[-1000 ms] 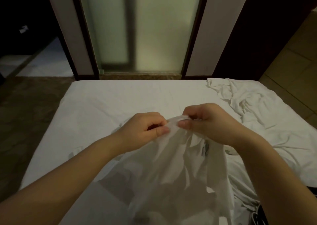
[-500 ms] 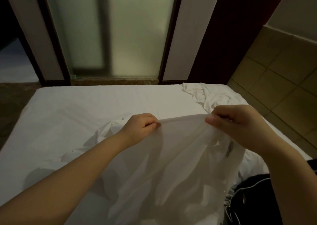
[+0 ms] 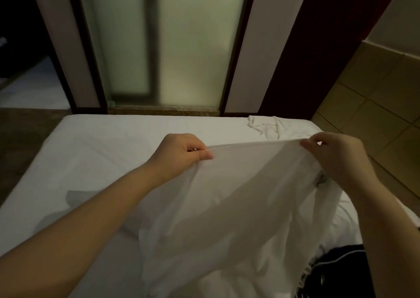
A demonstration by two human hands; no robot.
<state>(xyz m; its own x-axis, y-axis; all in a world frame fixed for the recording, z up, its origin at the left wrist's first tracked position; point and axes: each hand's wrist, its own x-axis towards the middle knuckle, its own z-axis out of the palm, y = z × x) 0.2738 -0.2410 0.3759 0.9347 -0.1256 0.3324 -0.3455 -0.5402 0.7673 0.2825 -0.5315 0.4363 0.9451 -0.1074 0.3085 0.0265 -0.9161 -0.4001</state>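
Dim room, soft blur (wide-angle bending at edges), faint shadows

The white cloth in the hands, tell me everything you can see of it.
The white cloth is thin, soft-looking fabric. Its top edge is stretched taut between the left hand and the right hand, each pinching it. The rest hangs in loose folds onto the bed. A small dark mark shows near the right wrist.
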